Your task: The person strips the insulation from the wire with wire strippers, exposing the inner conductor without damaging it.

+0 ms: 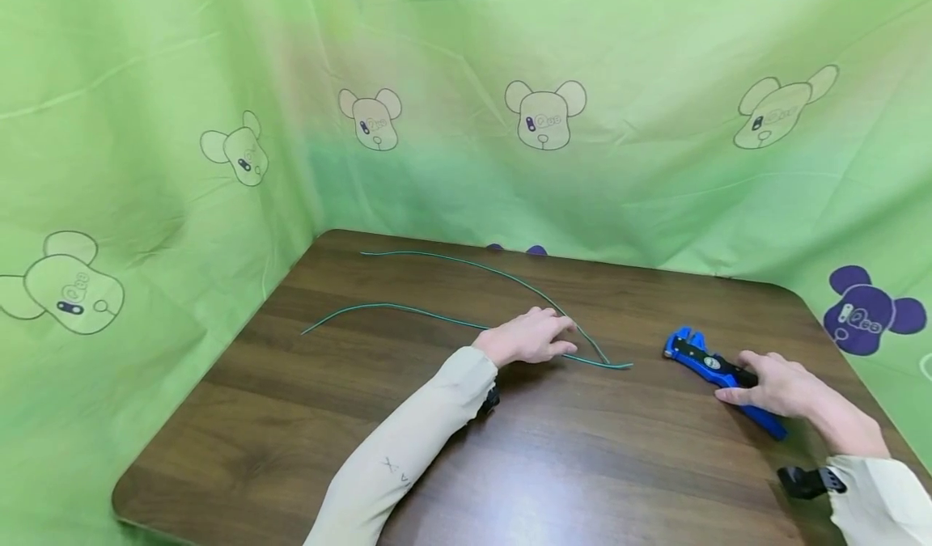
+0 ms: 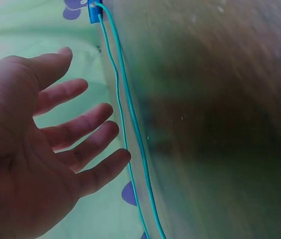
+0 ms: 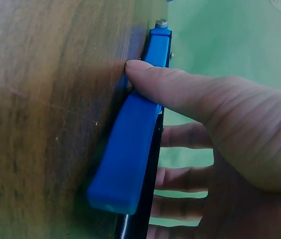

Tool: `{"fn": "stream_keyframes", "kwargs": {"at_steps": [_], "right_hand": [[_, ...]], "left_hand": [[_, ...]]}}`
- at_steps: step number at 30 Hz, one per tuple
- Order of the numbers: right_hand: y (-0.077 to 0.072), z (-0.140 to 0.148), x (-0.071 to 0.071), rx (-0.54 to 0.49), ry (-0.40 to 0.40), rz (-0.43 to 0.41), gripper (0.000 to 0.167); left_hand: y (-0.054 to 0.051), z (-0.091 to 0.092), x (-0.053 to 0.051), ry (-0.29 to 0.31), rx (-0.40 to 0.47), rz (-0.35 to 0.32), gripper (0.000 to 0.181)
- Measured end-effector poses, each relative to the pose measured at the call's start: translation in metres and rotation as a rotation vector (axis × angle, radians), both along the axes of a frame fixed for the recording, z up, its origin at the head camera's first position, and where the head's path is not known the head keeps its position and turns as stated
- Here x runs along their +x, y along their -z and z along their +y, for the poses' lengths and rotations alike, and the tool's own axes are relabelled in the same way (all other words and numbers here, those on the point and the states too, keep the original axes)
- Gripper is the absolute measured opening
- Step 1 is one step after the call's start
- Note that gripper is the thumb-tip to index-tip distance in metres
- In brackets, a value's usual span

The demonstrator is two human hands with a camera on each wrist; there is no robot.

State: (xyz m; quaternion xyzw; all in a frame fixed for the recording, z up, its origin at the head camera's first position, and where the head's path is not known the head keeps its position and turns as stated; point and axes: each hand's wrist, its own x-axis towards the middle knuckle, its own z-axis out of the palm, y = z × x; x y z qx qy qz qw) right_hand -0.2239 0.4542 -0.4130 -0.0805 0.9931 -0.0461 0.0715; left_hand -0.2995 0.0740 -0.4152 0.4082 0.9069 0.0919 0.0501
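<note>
Two thin teal wires lie on the brown wooden table: a far wire (image 1: pixel 510 275) and a near wire (image 1: pixel 429 313), crossing at their right ends. My left hand (image 1: pixel 527 336) is over the near wire, fingers spread and relaxed. In the left wrist view both wires run past the fingertips of that hand (image 2: pixel 75 139), which holds nothing. On the right lies a blue and black wire stripper (image 1: pixel 699 360), jaws toward the back left. Around its handles is my right hand (image 1: pixel 782 384). The right wrist view shows its thumb against the blue handle (image 3: pixel 128 154), fingers on the other side.
The wooden table (image 1: pixel 291 416) has rounded corners. A green curtain (image 1: pixel 451 36) printed with bear heads hangs behind it and along both sides. Dark wrist devices are worn on both wrists, such as the right wrist device (image 1: pixel 804 482).
</note>
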Motion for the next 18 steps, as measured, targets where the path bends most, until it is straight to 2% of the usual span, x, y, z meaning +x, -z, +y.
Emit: {"fn": "stream_keyframes", "kwargs": {"at_steps": [5,9,14,18], "right_hand": [[0.001,0.000,-0.002,-0.006,-0.011,0.017,0.078],[0.002,0.000,-0.002,-0.016,-0.010,0.015,0.077],[0.001,0.000,-0.002,-0.014,-0.004,0.006,0.075],[0.000,0.000,-0.003,-0.017,-0.011,0.001,0.074]], "left_hand": [[0.001,0.008,0.000,0.041,-0.023,0.015,0.036],[0.004,0.015,0.002,0.052,-0.062,0.010,0.032],[0.003,0.022,0.006,0.029,-0.109,0.014,0.026],[0.003,0.027,0.008,0.010,-0.151,0.048,0.017]]}}
